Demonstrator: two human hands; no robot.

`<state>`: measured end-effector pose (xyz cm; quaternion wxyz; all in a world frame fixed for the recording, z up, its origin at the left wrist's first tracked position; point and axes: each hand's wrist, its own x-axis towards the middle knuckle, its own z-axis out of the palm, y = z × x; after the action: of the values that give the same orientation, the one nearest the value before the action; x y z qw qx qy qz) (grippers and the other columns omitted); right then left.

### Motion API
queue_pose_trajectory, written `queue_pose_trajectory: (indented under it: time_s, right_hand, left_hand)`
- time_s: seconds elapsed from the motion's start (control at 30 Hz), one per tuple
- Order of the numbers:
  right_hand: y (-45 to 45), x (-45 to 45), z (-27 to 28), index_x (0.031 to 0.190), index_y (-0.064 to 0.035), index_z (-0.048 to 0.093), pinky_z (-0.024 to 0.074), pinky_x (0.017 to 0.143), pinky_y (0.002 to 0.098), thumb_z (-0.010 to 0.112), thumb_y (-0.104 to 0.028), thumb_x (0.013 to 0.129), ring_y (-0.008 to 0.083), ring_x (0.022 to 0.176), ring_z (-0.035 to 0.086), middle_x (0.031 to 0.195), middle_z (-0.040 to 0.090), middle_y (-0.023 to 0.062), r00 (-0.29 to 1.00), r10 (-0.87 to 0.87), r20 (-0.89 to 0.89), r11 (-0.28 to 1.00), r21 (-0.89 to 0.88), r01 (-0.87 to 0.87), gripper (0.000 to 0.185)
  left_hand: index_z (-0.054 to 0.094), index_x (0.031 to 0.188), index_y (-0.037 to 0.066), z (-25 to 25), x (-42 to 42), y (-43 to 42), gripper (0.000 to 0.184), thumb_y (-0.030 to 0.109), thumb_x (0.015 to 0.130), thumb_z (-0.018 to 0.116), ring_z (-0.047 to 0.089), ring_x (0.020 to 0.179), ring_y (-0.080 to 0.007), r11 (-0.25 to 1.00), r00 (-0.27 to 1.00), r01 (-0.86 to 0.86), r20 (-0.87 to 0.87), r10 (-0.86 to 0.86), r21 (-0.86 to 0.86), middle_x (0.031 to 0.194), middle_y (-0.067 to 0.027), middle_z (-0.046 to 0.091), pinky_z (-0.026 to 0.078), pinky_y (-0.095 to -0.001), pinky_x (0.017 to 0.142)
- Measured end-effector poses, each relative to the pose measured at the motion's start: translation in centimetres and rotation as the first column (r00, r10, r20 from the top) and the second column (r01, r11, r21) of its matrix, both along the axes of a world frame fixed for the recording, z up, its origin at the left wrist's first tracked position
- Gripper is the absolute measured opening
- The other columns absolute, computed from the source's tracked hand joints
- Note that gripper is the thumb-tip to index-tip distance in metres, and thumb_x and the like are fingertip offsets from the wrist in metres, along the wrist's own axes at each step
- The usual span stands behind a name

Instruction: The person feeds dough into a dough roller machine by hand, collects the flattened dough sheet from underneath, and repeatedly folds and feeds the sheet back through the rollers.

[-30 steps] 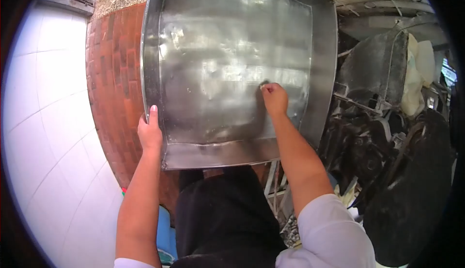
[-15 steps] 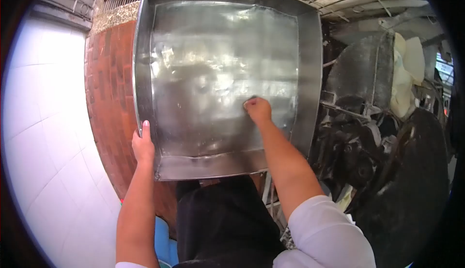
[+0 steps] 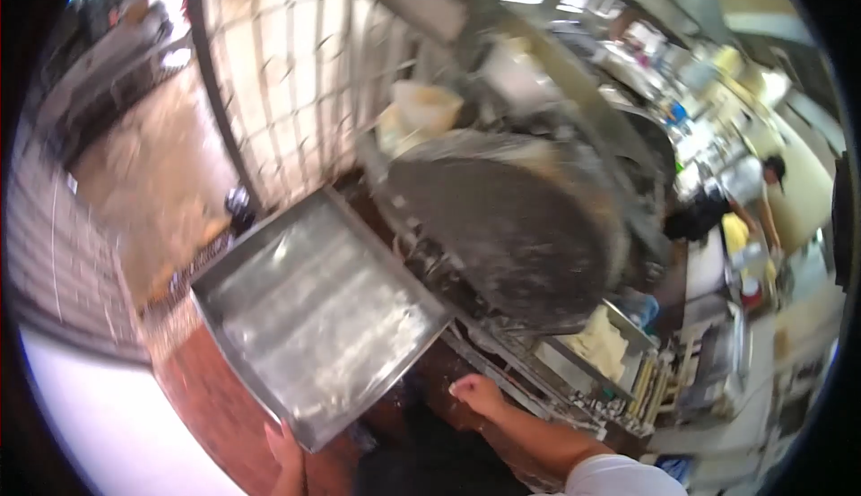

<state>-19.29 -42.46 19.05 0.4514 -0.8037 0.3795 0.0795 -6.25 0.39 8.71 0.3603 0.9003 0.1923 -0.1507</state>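
Observation:
A large square metal tray with raised sides is tilted at the left of centre. My left hand grips its lower left edge, thumb on the inner side. To the right of the tray's near corner is my right hand, apart from the metal, with its fingers pressed together. Something small and pale shows at the fingertips, too blurred to name.
A big dark round machine part stands beyond the tray. Right of it, a metal bin holds pale material beside rollers. Another person bends at the far right. A barred gate rises behind the tray.
The view has swung to the right, bringing the machine and the other person into sight. My right hand has left the tray's inside surface; my left hand still holds the edge.

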Motion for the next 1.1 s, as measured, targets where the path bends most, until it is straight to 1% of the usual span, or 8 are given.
queue_pose_trajectory:
  time_s: [0.27, 0.33, 0.5, 0.63, 0.77, 0.83, 0.87, 1.1]
  right_hand:
    - [-7.4, -16.0, 4.2, 0.087, -0.0002, 0.068, 0.0487, 0.055, 0.0244, 0.071, -0.014, 0.08, 0.0116, 0.063, 0.061, 0.072, 0.066, 0.0063, 0.72, -0.666, 0.193, 0.699, 0.496, 0.514, 0.016]
    - [-9.8, -18.4, 5.1, 0.087, -0.0003, 0.067, 0.0481, 0.053, 0.0236, 0.07, -0.012, 0.08, 0.012, 0.063, 0.061, 0.071, 0.065, 0.0069, 0.687, -0.704, 0.18, 0.655, 0.538, 0.53, 0.014]
    - [-17.8, -21.9, 12.4, 0.087, -0.0025, 0.062, 0.0477, 0.05, 0.0248, 0.063, -0.007, 0.083, 0.0139, 0.058, 0.058, 0.069, 0.061, 0.0056, 0.393, -0.879, 0.27, 0.476, 0.543, 0.692, 0.006]
    - [-25.7, -20.7, 20.0, 0.092, -0.0065, 0.057, 0.0468, 0.051, 0.0241, 0.058, -0.009, 0.087, 0.0134, 0.061, 0.058, 0.076, 0.059, 0.0034, 0.18, -0.856, 0.484, 0.471, 0.588, 0.658, 0.006]
    - [-30.7, -15.1, 28.2, 0.097, -0.0069, 0.057, 0.0501, 0.058, 0.024, 0.063, -0.012, 0.088, 0.0138, 0.071, 0.061, 0.081, 0.06, 0.0029, 0.125, -0.772, 0.623, 0.593, 0.637, 0.493, 0.012]
    - [-31.7, -11.3, 31.2, 0.097, -0.0066, 0.057, 0.0506, 0.059, 0.024, 0.064, -0.011, 0.088, 0.0139, 0.072, 0.062, 0.082, 0.061, 0.0034, 0.129, -0.71, 0.692, 0.675, 0.618, 0.402, 0.013]
    - [-31.6, -9.1, 32.7, 0.098, -0.0061, 0.057, 0.0508, 0.061, 0.0242, 0.064, -0.011, 0.087, 0.014, 0.072, 0.062, 0.083, 0.061, 0.004, 0.159, -0.655, 0.738, 0.736, 0.578, 0.353, 0.014]
    - [-28.6, 6.0, 39.4, 0.099, -0.004, 0.057, 0.05, 0.065, 0.025, 0.065, -0.01, 0.087, 0.0135, 0.077, 0.062, 0.088, 0.064, 0.0058, 0.291, -0.418, 0.861, 0.906, 0.369, 0.207, 0.015]
  left_hand:
    - [0.059, 0.112, 0.005, -3.1, 1.1, -2.3, 0.056, 0.055, 0.09, 0.053, 0.065, 0.081, -0.0318, 0.734, 0.701, 0.629, 0.222, -0.678, 0.257, 0.1, -0.0213, 0.065, 0.048, -0.0554, 0.07]
    - [0.06, 0.111, -0.007, 0.6, 3.1, -8.3, 0.05, 0.037, 0.088, 0.057, 0.059, 0.106, -0.0385, 0.946, 0.944, 0.325, 0.055, -0.324, -0.001, 0.109, -0.027, 0.063, 0.044, -0.0438, 0.094]
    - [0.062, 0.094, -0.004, 10.5, 7.9, -21.6, 0.038, 0.033, 0.09, 0.055, 0.063, 0.073, -0.0304, 0.966, 0.9, 0.257, 0.361, -0.244, 0.014, 0.083, -0.0167, 0.066, 0.049, -0.0408, 0.067]
    - [0.06, 0.084, 0.002, 17.6, 15.6, -29.5, 0.031, 0.033, 0.09, 0.056, 0.05, 0.061, -0.0128, 0.812, 0.907, 0.173, 0.412, 0.09, -0.558, 0.069, -0.0036, 0.055, 0.04, -0.0279, 0.054]
    - [0.061, 0.094, 0.002, 29.3, 27.3, -32.8, 0.031, 0.033, 0.092, 0.055, 0.057, 0.072, -0.0193, 0.921, 0.61, 0.318, 0.792, -0.016, -0.226, 0.074, -0.0063, 0.057, 0.045, -0.0362, 0.061]
    - [0.064, 0.088, 0.008, 37.6, 31.5, -35.7, 0.038, 0.043, 0.094, 0.05, 0.053, 0.065, -0.0094, 0.943, 0.134, 0.32, 0.982, -0.135, 0.086, 0.076, -0.001, 0.061, 0.039, -0.0244, 0.056]
    - [0.063, 0.098, 0.007, 43.3, 30.2, -38.1, 0.04, 0.045, 0.092, 0.052, 0.055, 0.068, -0.0095, 0.659, 0.65, 0.459, 0.731, 0.208, -0.596, 0.083, -0.0015, 0.062, 0.04, -0.024, 0.057]
    - [0.058, 0.111, 0.006, 55.8, 41.9, -50.2, 0.043, 0.041, 0.087, 0.057, 0.056, 0.073, -0.01, 0.616, 0.662, 0.623, 0.745, -0.085, -0.483, 0.094, -0.0042, 0.062, 0.043, -0.0268, 0.061]
